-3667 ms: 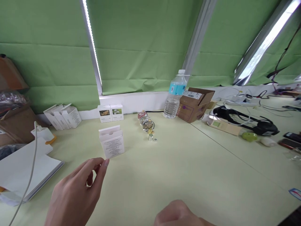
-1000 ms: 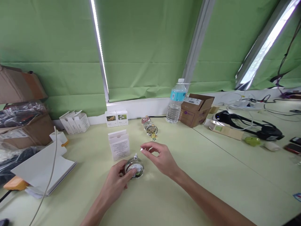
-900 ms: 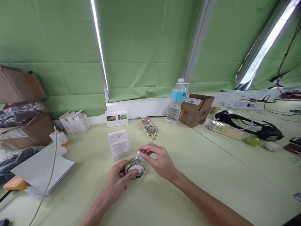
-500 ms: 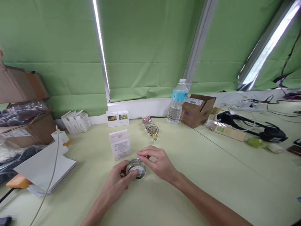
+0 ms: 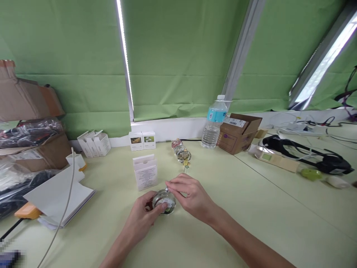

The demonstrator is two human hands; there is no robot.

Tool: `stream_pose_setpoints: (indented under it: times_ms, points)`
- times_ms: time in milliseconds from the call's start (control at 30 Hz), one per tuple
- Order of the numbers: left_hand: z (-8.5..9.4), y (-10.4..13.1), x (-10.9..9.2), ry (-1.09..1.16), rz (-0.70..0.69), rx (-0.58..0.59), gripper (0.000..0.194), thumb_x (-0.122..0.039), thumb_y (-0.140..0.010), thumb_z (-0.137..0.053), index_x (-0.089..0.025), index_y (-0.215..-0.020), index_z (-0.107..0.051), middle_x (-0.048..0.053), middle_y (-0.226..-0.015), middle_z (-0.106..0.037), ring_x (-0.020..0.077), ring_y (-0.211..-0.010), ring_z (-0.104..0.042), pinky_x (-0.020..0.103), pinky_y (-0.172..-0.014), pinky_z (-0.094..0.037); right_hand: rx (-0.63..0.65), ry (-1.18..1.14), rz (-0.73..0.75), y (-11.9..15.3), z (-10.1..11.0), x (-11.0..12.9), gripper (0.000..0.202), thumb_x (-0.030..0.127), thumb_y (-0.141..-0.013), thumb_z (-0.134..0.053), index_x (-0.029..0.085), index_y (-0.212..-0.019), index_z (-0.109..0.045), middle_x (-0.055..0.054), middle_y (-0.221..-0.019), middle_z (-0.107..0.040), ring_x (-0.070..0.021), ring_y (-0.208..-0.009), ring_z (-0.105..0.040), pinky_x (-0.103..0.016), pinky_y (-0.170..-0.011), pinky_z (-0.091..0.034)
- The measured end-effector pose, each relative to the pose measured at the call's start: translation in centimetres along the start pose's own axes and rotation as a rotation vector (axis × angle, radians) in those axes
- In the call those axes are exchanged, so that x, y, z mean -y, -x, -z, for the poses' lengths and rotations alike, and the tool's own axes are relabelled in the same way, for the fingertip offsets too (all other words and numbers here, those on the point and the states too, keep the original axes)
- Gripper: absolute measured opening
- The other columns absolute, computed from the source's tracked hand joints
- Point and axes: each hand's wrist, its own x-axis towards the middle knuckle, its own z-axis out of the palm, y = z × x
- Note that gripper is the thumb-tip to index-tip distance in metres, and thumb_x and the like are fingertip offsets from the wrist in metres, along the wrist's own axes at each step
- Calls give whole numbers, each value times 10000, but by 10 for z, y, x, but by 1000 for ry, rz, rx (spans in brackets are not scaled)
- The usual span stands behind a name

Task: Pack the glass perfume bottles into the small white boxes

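Left hand (image 5: 143, 213) wrapped around a round, flattened clear-glass bottle (image 5: 165, 199) with a printed label, thumb across its front, fingers curled behind; firm hold. Bottle is neck up, at the near side of the pale yellow-green table (image 5: 195, 247). Right hand (image 5: 192, 193): thumb and fingertips pinched together on the silver metal neck (image 5: 167, 189) at the bottle's top; can't tell if a small part sits between the tips, fingers hide it. White cardboard box (image 5: 145, 173) with printed text stands upright just behind the bottle, a bit left. Beyond the right hand: row of similar round glass bottles (image 5: 182, 150), one pink, with small gold metal pieces (image 5: 186, 163) at the near end. Two white boxes with picture fronts (image 5: 142, 141) stand side by side against the wall ledge.
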Motion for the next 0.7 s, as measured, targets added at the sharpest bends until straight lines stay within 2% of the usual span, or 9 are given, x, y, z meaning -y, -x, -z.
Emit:
stream_pose_setpoints:
  times_ms: [133, 367, 700]
  points:
    - [0, 2, 1, -10, 10, -4, 325, -487, -828, -582, -167, -881, -599, -24, -697, -471, 103, -601, -418, 194, -478, -359, -8, 22, 5, -2, 1, 4, 209, 156, -920, -525, 199, -958, -726, -49, -856, -729, -166, -761, -601, -305, -682, -490]
    - [-1, 1, 0, -35, 5, -28, 309, -473, -822, -595, -172, -887, -619, -22, -711, -510, 97, -595, -418, 202, -519, -346, -28, 57, -32, -1, -3, 12, 222, 128, -920, -507, 192, -899, -718, -35, -773, -711, -160, -713, -582, -310, -683, -470]
    - [0, 1, -3, -33, -9, -27, 293, -456, -811, -606, -177, -895, -632, -14, -724, -537, 111, -629, -447, 200, -531, -348, -83, 41, -7, 2, -4, 9, 206, 152, -903, -549, 205, -1022, -709, -34, -855, -731, -168, -770, -603, -304, -687, -499]
